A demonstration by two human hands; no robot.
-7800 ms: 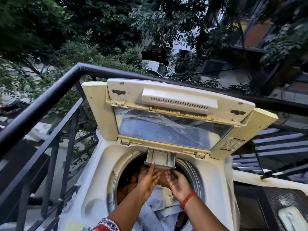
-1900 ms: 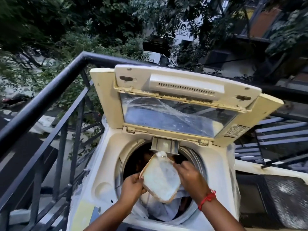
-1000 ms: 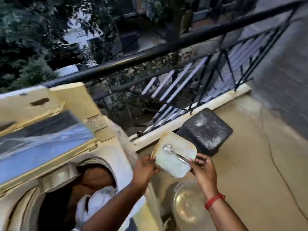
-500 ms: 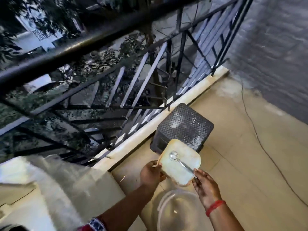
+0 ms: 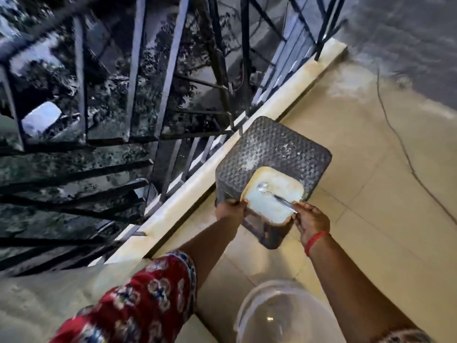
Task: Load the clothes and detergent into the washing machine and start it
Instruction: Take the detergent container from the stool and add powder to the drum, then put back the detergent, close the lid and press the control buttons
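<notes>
Head view, looking steeply down at a balcony floor.

Left hand (image 5: 231, 209): fingers curled over the left edge of a square detergent container (image 5: 272, 196), gripping its rim. Sleeve on this arm is red with a floral print (image 5: 138, 303).

Right hand (image 5: 310, 220): fingers pinched on the handle end of a metal spoon (image 5: 274, 195) and also touching the container's right-hand rim. The spoon's bowl lies away from this hand, toward the container's far left corner, resting on white powder. A red thread band (image 5: 315, 241) sits on the right wrist.

Detergent container: cream-coloured, open-topped, filled with pale powder; held between the two hands, directly over a dark textured stool (image 5: 272, 149). Whether its base touches the stool top cannot be told. White specks of powder lie on the stool top just beyond the container.

Stool: stands on the beige floor tiles (image 5: 371, 219), ahead of both hands, beside a pale raised kerb (image 5: 197, 179) that carries a dark metal railing (image 5: 133, 70). Foliage shows through the bars, blurred.

Near the body, below the right forearm: a clear, round, domed plastic item (image 5: 284, 315) on the floor; identity uncertain. A thin dark cable (image 5: 405, 154) runs across the floor well to the right of the right hand. Grey wall (image 5: 408, 33) far right.

Washing machine: only a pale blurred surface (image 5: 49, 298) under the left sleeve, likely its top; drum and clothes out of frame.
</notes>
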